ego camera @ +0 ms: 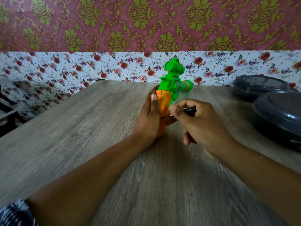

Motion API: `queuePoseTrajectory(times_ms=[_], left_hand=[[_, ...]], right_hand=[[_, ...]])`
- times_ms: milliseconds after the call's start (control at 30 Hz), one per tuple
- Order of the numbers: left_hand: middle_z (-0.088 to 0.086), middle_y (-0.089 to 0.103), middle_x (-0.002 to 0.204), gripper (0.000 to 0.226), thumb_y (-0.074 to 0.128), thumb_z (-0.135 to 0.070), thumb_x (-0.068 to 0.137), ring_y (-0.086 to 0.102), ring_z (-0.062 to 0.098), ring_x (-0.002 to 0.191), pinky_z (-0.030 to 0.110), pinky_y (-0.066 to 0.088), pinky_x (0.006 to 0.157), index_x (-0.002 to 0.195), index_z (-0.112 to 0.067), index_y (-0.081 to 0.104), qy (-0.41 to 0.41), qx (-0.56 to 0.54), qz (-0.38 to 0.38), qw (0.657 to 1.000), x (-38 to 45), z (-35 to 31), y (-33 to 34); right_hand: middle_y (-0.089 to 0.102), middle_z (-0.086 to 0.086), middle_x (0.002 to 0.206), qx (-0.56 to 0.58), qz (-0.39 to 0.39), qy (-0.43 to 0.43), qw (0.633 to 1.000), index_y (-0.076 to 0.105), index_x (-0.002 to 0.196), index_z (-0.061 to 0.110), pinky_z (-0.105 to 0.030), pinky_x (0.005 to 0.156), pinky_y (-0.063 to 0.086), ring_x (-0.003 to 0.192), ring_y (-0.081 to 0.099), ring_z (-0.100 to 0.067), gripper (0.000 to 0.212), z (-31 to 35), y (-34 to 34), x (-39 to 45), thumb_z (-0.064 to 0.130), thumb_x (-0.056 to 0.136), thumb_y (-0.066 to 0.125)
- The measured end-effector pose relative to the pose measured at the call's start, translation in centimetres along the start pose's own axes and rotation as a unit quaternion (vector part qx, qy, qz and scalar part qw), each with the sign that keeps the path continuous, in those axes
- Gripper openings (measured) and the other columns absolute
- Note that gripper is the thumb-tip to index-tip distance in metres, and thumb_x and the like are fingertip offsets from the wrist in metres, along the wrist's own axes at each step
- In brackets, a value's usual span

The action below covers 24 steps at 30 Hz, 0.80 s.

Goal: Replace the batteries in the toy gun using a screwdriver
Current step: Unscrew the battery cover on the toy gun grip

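The green and orange toy gun [172, 85] stands on the wooden table [81, 128], orange grip nearest the person. The left hand [149, 118] wraps that grip. Just right of the gun, the right hand [200, 126] pinches a black-handled screwdriver [189, 110], its tip against the grip. Farther right sit two dark lidded containers [280, 115].

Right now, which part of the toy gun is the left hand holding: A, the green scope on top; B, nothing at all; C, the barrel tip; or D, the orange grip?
D: the left hand is wrapped round the orange grip of the toy gun, while the right hand brings the screwdriver to it.
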<state>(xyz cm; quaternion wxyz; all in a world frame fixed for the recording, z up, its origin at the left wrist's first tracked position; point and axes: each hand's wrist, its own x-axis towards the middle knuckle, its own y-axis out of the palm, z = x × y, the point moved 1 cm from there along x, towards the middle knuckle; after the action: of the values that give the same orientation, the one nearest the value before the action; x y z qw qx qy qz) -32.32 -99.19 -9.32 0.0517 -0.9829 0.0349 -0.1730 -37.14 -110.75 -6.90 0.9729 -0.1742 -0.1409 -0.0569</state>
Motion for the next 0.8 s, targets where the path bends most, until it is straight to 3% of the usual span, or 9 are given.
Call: queuePoseTrajectory(times_ms=[67,133,233,433,567,700,800], left_hand=[[-0.004,0.059,0.084,0.041,0.019,-0.032,0.102,0.061,-0.005,0.062,0.006,0.047,0.055,0.132,-0.02,0.043,-0.009,-0.029,0.009,1.0,0.1,0.0,0.0],[-0.001,0.059,0.08,0.043,0.018,-0.031,0.102,0.06,-0.006,0.057,0.005,0.045,0.051,0.136,-0.018,0.04,-0.007,-0.02,0.012,1.0,0.0,-0.2,0.1],[-0.001,0.06,0.079,0.045,0.018,-0.032,0.102,0.06,-0.002,0.056,0.007,0.046,0.051,0.139,-0.018,0.039,-0.017,-0.031,0.001,0.999,0.0,-0.2,0.1],[-0.016,0.049,0.072,0.044,0.019,-0.031,0.102,0.053,-0.02,0.047,-0.001,0.037,0.044,0.14,-0.018,0.036,-0.034,-0.031,-0.014,0.999,0.0,-0.2,0.2],[-0.018,0.05,0.072,0.044,0.019,-0.033,0.102,0.054,-0.021,0.049,-0.001,0.038,0.045,0.14,-0.021,0.037,-0.035,-0.022,-0.021,0.999,0.1,0.0,0.1],[-0.007,0.059,0.077,0.045,0.019,-0.036,0.101,0.058,-0.012,0.051,0.004,0.045,0.05,0.139,-0.022,0.037,-0.038,-0.036,-0.028,0.998,0.4,0.3,0.1],[-0.003,0.057,0.078,0.044,0.019,-0.033,0.101,0.058,-0.011,0.048,0.005,0.043,0.046,0.14,-0.019,0.036,-0.042,-0.055,-0.029,0.997,0.5,0.2,0.0]], right_hand=[[0.069,-0.009,0.061,-0.068,0.013,0.003,0.998,0.058,0.077,0.008,-0.018,0.035,0.034,0.025,0.043,-0.015,0.043,0.2,-0.1,0.1,0.046,0.09,0.046],[0.065,-0.011,0.049,-0.08,0.029,0.015,0.996,0.056,0.067,0.008,-0.015,0.033,0.031,0.024,0.039,-0.016,0.05,0.5,-0.3,0.1,0.047,0.092,0.039],[0.06,-0.008,0.042,-0.072,0.031,0.016,0.997,0.053,0.062,0.011,-0.014,0.032,0.027,0.023,0.035,-0.013,0.042,0.5,-0.4,0.2,0.038,0.092,0.047],[0.072,-0.006,0.073,-0.061,0.046,0.006,0.997,0.055,0.075,0.011,-0.02,0.035,0.034,0.025,0.041,-0.01,0.014,0.4,-0.9,0.4,0.015,0.084,0.064],[0.07,-0.007,0.087,-0.073,0.036,-0.003,0.997,0.055,0.074,0.015,-0.016,0.034,0.034,0.027,0.045,-0.008,0.016,0.3,-0.9,0.4,0.006,0.083,0.064],[0.066,-0.004,0.095,-0.087,0.08,0.055,0.991,0.05,0.097,0.018,-0.021,0.037,0.037,0.034,0.051,-0.015,0.011,0.1,-0.3,0.1,0.022,0.089,0.056],[0.067,-0.009,0.066,-0.105,0.118,0.118,0.98,0.05,0.095,0.014,-0.023,0.038,0.036,0.035,0.05,-0.016,0.024,0.1,-0.2,0.0,0.038,0.092,0.048]])
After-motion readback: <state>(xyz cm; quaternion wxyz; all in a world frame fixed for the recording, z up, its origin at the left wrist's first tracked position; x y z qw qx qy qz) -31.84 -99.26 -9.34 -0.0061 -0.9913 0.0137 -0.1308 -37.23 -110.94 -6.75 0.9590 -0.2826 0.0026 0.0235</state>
